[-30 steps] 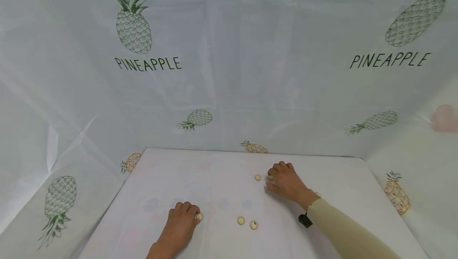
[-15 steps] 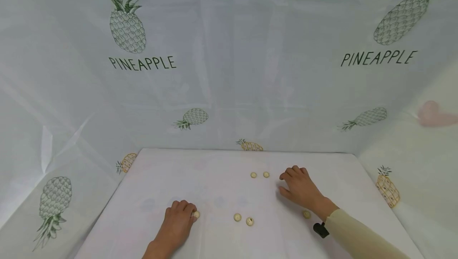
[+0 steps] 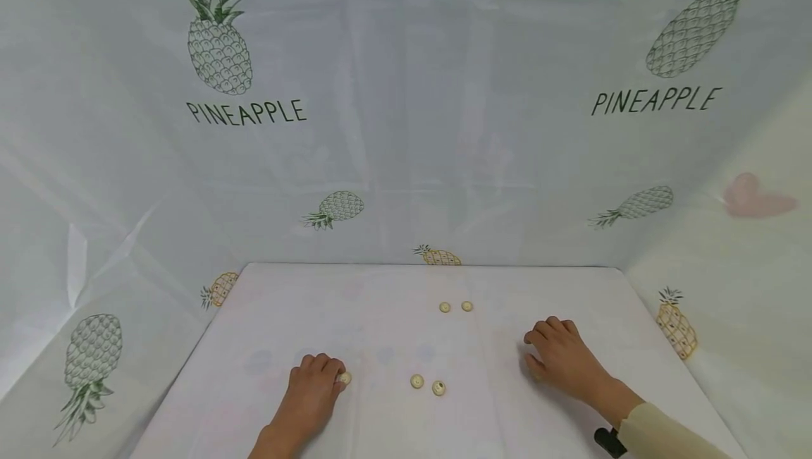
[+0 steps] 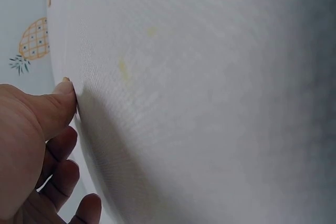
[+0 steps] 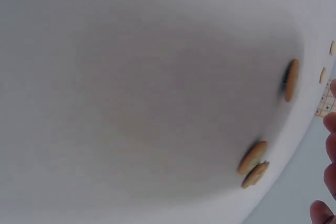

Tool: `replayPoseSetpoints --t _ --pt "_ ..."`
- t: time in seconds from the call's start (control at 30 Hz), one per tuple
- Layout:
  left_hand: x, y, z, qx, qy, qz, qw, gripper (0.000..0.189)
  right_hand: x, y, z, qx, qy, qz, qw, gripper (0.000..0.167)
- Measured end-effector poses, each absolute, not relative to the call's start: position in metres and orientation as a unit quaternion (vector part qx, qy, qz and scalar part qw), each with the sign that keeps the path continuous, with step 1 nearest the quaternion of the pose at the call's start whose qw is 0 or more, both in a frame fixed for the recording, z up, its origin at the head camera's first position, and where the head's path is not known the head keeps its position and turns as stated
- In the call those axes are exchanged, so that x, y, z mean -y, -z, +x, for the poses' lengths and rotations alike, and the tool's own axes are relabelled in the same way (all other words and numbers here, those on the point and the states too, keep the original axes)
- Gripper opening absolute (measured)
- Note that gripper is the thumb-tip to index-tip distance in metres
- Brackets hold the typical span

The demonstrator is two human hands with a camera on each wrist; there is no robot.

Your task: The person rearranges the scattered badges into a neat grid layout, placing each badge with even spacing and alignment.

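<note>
In the head view my left hand [image 3: 309, 390] rests at the left of the table, thumb and fingertips pinching a small round beige disc [image 3: 345, 378] at its edge. The left wrist view shows the thumb [image 4: 58, 103] pressed down, mostly hiding that disc. My right hand [image 3: 567, 360] hovers low over the right side, its fingers loosely bent and holding nothing. A similar disc [image 5: 291, 80] lies close by in the right wrist view; the hand covers its place in the head view. Two more discs, one plain [image 3: 416, 381] and one dark-spotted [image 3: 439, 388], lie side by side between the hands.
Farther back on the white-covered table [image 3: 380, 283] lie two more beige discs, a left one [image 3: 445, 307] and a right one [image 3: 466, 306]. White sheeting [image 3: 406, 127] printed with pineapples hangs behind and at both sides. A black strap piece [image 3: 610, 441] hangs under the right sleeve.
My right hand has let go of the back right disc and moved right and toward me, over another disc. My left hand has kept its hold. The head view has shifted slightly.
</note>
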State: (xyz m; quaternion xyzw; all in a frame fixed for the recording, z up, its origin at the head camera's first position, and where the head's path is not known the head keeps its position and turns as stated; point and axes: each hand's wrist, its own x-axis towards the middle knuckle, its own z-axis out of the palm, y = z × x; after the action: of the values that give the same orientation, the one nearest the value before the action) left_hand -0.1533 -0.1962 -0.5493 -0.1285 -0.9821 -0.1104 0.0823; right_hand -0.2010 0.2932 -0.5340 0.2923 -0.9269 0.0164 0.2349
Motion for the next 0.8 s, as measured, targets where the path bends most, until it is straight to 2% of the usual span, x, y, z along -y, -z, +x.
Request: replayPoseSetpoints --t 0.13,0.27,0.7,0.8 --pt "0.197 0.551 -0.154 0.983 0.109 -0.126 0.077 0.020 -0.302 0.543 -0.191 0.918 0.005 0.307 0.251 0.029" --pt "0.198 0.552 -0.155 0.984 0.109 -0.124 0.072 0.022 -0.306 0.552 -0.183 0.913 0.013 0.308 0.265 0.026" --pt "0.196 0.550 -0.152 0.983 0.114 -0.123 0.076 0.021 -0.305 0.563 -0.179 0.913 -0.005 0.313 0.262 0.018" --pt "0.196 0.549 -0.152 0.983 0.116 -0.123 0.074 0.021 -0.305 0.562 -0.179 0.914 -0.009 0.318 0.252 0.022"
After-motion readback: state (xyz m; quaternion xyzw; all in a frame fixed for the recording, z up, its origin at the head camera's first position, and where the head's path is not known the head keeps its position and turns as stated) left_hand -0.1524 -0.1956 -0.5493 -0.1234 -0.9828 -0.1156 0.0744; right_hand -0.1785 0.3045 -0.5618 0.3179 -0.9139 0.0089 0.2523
